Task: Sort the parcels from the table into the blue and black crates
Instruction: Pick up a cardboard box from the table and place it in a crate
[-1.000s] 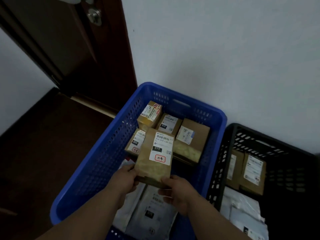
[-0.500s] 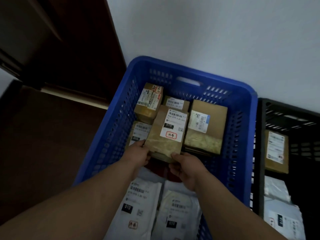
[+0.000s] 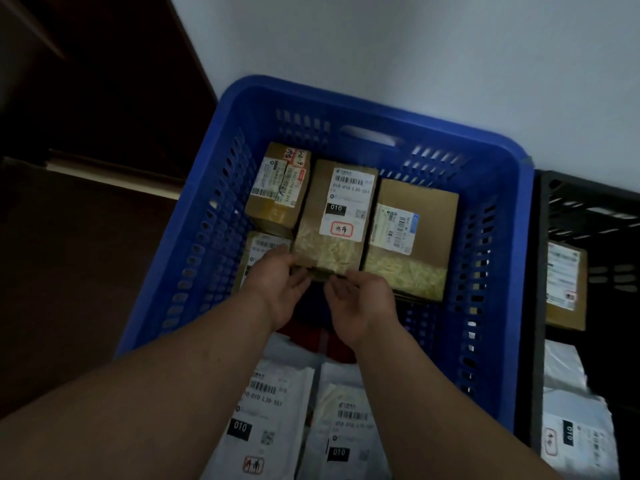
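The brown cardboard parcel [image 3: 337, 216] with a white label marked 010 lies in the blue crate [image 3: 491, 258], on top of other boxes, between a small taped box [image 3: 278, 188] and a wider box [image 3: 412, 237]. My left hand [image 3: 277, 282] pinches the parcel's near-left corner. At the parcel's near edge, my right hand [image 3: 358, 303] touches it with its fingertips, the palm turned inward and the fingers relaxed. The black crate [image 3: 540, 306] stands to the right of the blue one and holds a cardboard box [image 3: 564, 285] and white mailer bags [image 3: 575, 434].
Two white mailer bags [image 3: 270, 414] lie in the near part of the blue crate, with something red [image 3: 311, 337] between them and the boxes. Both crates stand against a white wall [image 3: 415, 46]. A dark door [image 3: 104, 81] and dark floor are on the left.
The parcel has gone down and forward into the blue crate and now lies on the boxes there. My right hand has loosened from its near edge. The view has tilted further down.
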`<action>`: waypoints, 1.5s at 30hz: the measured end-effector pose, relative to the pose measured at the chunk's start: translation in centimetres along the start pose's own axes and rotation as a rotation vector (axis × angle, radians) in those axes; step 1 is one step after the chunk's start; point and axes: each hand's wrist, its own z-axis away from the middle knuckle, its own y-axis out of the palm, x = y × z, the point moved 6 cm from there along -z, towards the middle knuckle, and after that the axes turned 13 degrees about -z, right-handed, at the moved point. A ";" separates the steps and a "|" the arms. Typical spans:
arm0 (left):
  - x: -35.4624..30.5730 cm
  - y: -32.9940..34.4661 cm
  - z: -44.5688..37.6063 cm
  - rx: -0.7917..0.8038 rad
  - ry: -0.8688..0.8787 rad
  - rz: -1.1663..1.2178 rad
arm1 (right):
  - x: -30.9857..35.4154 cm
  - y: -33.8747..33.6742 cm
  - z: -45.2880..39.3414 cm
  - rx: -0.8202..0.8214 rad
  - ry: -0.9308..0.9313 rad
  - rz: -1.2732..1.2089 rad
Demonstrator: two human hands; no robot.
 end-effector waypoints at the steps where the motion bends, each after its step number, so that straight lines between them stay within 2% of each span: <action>1: 0.0 0.0 -0.1 0.004 0.007 -0.039 | -0.1 0.0 -0.1 0.004 0.024 0.060; 7: 1.6 -0.8 1.7 -0.109 0.016 -0.347 | 0.0 -2.3 1.0 -0.051 0.178 0.415; 11: 2.3 -0.3 4.4 -0.117 0.094 -0.705 | 1.5 -2.6 3.4 -0.039 0.160 0.566; 13: 2.4 0.6 6.2 -0.119 0.119 -0.802 | 2.8 -1.9 5.0 -0.033 0.138 0.657; 16: 2.1 2.2 9.4 -0.166 0.165 -0.849 | 5.3 -0.8 7.9 -0.046 0.100 0.844; 23: 3.1 6.1 17.8 -0.242 0.254 -0.840 | 11.1 -1.3 14.6 0.120 -0.095 1.074; 30: 5.3 9.1 24.9 -0.221 0.345 -0.870 | 14.5 -6.1 22.1 0.133 -0.194 1.060; 33: 7.0 10.1 27.5 -0.159 0.394 -0.861 | 15.7 -9.3 25.9 0.137 -0.296 1.062; 37: 10.1 10.5 31.3 -0.074 0.428 -0.887 | 16.4 -14.3 30.0 0.148 -0.341 1.100; 41: 12.0 11.3 34.8 -0.066 0.453 -0.904 | 17.9 -18.8 34.2 0.140 -0.486 1.044; 45: 13.5 14.8 37.7 -0.028 0.493 -0.914 | 20.8 -23.1 38.3 0.123 -0.562 0.955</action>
